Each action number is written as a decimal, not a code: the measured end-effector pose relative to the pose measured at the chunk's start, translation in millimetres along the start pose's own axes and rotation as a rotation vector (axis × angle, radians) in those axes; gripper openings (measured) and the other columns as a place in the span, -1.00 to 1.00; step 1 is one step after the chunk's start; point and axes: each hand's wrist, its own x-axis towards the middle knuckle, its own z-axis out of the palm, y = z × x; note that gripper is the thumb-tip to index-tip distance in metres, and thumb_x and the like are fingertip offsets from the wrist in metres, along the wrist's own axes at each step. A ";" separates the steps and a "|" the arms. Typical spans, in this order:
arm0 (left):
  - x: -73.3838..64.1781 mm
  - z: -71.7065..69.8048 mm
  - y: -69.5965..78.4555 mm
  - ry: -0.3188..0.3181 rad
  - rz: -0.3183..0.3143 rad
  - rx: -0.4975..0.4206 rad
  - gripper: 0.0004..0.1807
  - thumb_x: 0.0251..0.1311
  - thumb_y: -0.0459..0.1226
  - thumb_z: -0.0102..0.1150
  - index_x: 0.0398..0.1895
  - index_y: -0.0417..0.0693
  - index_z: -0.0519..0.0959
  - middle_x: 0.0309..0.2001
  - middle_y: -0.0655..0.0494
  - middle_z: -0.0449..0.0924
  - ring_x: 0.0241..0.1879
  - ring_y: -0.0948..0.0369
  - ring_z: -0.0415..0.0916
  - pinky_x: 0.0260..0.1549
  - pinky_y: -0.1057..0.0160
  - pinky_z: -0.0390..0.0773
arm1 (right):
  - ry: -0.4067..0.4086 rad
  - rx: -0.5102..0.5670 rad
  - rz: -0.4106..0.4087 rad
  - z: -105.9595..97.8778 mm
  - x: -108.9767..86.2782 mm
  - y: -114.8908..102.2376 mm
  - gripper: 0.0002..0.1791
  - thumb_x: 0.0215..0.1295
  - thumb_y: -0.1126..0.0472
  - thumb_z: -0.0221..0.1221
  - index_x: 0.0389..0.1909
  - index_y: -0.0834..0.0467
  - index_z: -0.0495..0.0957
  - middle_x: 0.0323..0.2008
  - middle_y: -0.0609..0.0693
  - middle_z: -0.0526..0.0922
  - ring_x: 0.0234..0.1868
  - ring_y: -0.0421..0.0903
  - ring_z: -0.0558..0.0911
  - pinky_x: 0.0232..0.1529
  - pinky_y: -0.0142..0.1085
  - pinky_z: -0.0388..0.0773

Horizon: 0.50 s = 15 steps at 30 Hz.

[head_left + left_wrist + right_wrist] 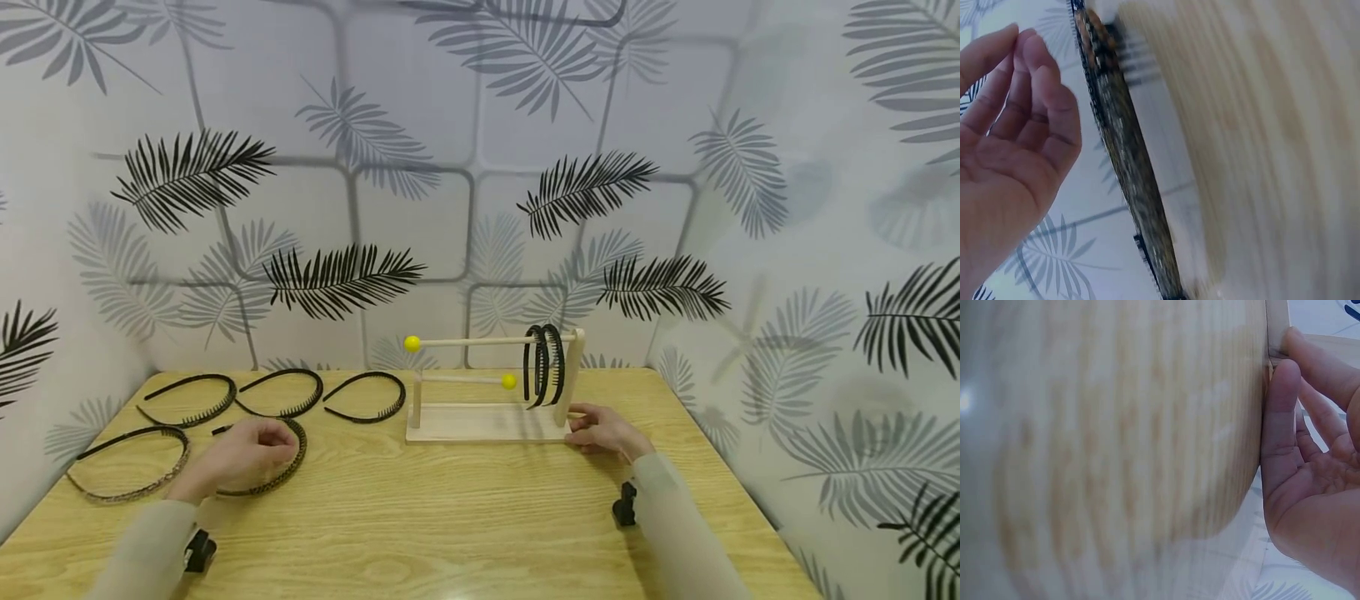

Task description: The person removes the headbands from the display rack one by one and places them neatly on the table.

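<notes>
left hand (247, 457) above speckled headband (302, 454)

Toward eight o'clock on the table (450, 517), the left hand (251, 454) partly hides a speckled headband (302, 450); four more headbands (365, 421) surround it from nine to two o'clock. The right hand (606, 429) grips the wooden rack (487, 423) at its three o'clock end. Black hoops (543, 358) hang on the upper bar (472, 342).
</notes>
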 end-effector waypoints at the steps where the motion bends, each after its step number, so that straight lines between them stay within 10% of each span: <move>1: 1.8 2.1 1.4 0.013 0.006 -0.005 -0.71 0.33 -0.21 0.20 -0.13 -0.32 0.58 -0.34 -0.13 0.61 -0.45 0.14 0.53 -0.49 0.20 0.57 | 0.000 0.004 0.001 0.2 -0.4 -0.1 -0.22 0.25 0.36 0.28 0.46 0.29 0.16 -0.12 0.11 0.54 -0.35 -0.21 0.59 -0.32 -0.37 0.63; 15: 27.8 24.1 20.3 0.128 -0.007 -0.053 -0.62 0.32 -0.10 0.22 -0.04 -0.25 0.58 -0.21 -0.20 0.62 -0.27 -0.10 0.56 -0.37 0.13 0.57 | 0.015 -0.015 -0.005 0.6 -1.1 -0.4 -0.23 0.24 0.35 0.28 0.45 0.28 0.19 -0.12 0.11 0.55 -0.34 -0.20 0.58 -0.30 -0.35 0.63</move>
